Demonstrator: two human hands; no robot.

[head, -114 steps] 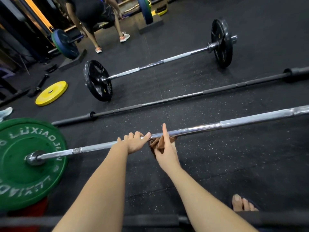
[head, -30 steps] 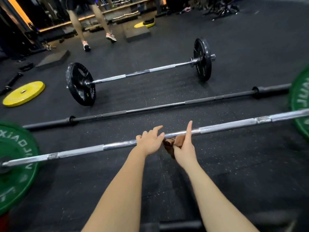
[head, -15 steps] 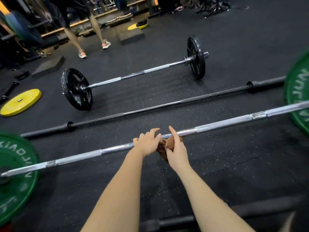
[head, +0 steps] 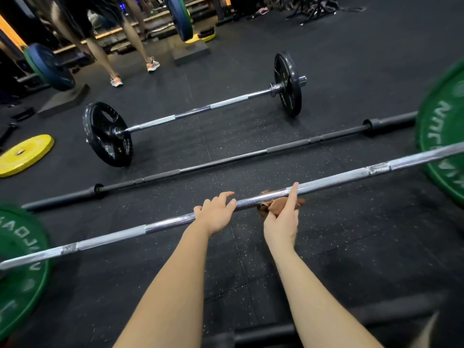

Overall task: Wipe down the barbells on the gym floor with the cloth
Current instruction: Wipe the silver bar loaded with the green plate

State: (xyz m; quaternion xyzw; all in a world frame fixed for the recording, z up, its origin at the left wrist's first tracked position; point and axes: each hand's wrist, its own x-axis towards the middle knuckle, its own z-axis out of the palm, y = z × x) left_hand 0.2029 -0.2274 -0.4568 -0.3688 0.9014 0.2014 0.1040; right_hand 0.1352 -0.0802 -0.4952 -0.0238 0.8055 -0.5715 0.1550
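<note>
Now my right hand (head: 281,222) is gripping the cloth (head: 275,205) under the barbell (head: 339,178), forefinger straight over it for pressure; my left hand (head: 216,214), just beside, is resting loose fingers on top against rolling.

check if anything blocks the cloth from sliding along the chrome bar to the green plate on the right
Nothing visible does. The right hand holds the cloth against the chrome bar, and the shaft from there to the right green plate is bare. The left hand rests on the bar on the other side.
</note>
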